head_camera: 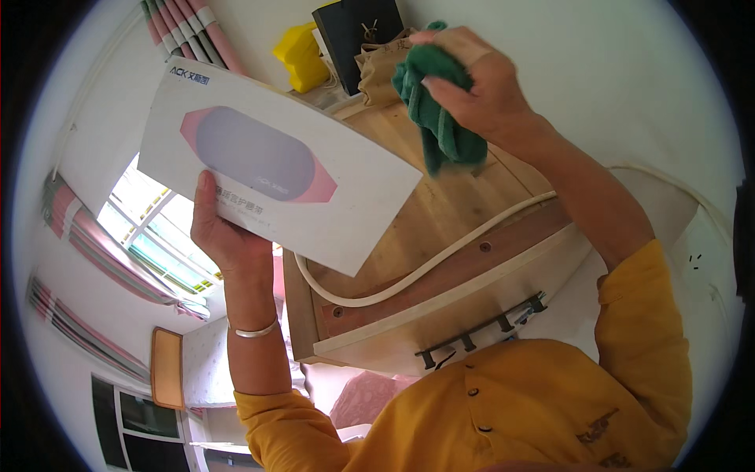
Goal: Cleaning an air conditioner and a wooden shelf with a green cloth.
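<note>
My left hand (236,239) grips the lower long edge of a white cardboard product box (354,189), thumb on its front and fingers hidden behind it. The box is held up tilted, its printed face with a purple and pink belt picture turned towards me. In my right hand (483,88) is a bunched green cloth (436,112), its end hanging down. The cloth is a little blurred and apart from the box, to its upper right. Beneath both lies the wooden top of a cabinet (460,200).
A white cable (436,264) curves across the cabinet's front edge. At the back stand a black gift bag (348,53), a brown bag (374,71) and a yellow plastic bag (301,56) against the wall. Black hooks (466,342) line the cabinet front. A curtained window (159,230) is at left.
</note>
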`<move>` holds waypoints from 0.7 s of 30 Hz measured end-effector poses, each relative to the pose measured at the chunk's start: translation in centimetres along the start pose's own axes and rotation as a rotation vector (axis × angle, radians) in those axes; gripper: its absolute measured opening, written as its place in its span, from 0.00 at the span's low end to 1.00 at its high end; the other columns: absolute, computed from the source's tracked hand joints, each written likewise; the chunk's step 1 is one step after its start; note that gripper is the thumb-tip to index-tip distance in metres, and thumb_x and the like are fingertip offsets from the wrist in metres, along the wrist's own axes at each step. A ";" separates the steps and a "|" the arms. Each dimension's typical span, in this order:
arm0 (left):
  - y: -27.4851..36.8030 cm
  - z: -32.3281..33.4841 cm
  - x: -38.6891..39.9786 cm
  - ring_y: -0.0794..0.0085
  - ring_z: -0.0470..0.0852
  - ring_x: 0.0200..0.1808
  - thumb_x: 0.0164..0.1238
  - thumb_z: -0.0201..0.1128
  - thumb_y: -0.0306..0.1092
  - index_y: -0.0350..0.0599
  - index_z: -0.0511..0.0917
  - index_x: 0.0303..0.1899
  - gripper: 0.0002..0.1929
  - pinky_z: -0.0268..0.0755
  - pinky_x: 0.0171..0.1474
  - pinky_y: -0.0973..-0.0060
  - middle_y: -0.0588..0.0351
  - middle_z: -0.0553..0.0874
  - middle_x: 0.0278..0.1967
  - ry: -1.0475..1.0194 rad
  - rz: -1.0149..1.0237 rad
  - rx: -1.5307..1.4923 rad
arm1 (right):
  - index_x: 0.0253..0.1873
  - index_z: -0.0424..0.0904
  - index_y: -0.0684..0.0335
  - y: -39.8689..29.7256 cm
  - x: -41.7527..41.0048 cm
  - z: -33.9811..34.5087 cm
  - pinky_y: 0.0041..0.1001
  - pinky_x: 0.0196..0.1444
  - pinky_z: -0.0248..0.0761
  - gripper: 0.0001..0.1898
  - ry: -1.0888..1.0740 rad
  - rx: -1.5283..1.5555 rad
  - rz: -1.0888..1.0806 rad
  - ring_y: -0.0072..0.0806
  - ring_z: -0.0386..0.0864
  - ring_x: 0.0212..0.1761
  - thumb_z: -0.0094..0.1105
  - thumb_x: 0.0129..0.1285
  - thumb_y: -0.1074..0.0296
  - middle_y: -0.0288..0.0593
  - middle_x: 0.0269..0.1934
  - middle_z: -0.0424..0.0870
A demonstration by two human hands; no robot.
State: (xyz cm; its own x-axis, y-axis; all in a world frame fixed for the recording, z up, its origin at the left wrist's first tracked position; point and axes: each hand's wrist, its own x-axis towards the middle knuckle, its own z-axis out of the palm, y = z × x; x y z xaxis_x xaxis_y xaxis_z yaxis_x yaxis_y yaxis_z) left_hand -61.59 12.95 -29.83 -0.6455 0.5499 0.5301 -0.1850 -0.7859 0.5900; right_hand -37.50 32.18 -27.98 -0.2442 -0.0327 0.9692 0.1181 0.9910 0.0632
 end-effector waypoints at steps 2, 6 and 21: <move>-0.5 0.4 0.1 0.63 0.81 0.51 0.72 0.54 0.37 0.36 0.73 0.55 0.17 0.75 0.56 0.65 0.49 0.81 0.50 -0.006 -0.015 -0.012 | 0.54 0.78 0.59 -1.8 0.5 -0.8 0.33 0.46 0.75 0.20 0.078 0.297 0.110 0.44 0.81 0.44 0.63 0.55 0.70 0.49 0.45 0.81; -1.5 0.3 0.1 0.63 0.82 0.49 0.71 0.55 0.37 0.35 0.75 0.54 0.17 0.76 0.53 0.68 0.50 0.82 0.47 -0.116 -0.145 -0.022 | 0.52 0.79 0.60 -4.9 1.7 2.2 0.36 0.45 0.75 0.20 0.032 0.340 0.029 0.44 0.82 0.39 0.64 0.54 0.60 0.51 0.39 0.83; 0.6 -2.5 -1.7 0.64 0.83 0.50 0.73 0.54 0.37 0.37 0.77 0.52 0.15 0.77 0.54 0.67 0.51 0.83 0.50 0.174 0.001 0.041 | 0.47 0.78 0.72 9.3 1.4 -2.9 0.35 0.38 0.78 0.36 -1.057 -0.294 0.431 0.40 0.85 0.38 0.65 0.51 0.37 0.53 0.34 0.85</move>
State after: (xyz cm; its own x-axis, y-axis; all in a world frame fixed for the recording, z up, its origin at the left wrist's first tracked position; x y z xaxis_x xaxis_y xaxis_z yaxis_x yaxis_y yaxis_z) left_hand -62.45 10.86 -31.87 -0.7649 0.4892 0.4192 -0.1562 -0.7721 0.6160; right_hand -33.97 40.97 -25.35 -0.7898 0.5586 0.2532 0.5696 0.8212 -0.0351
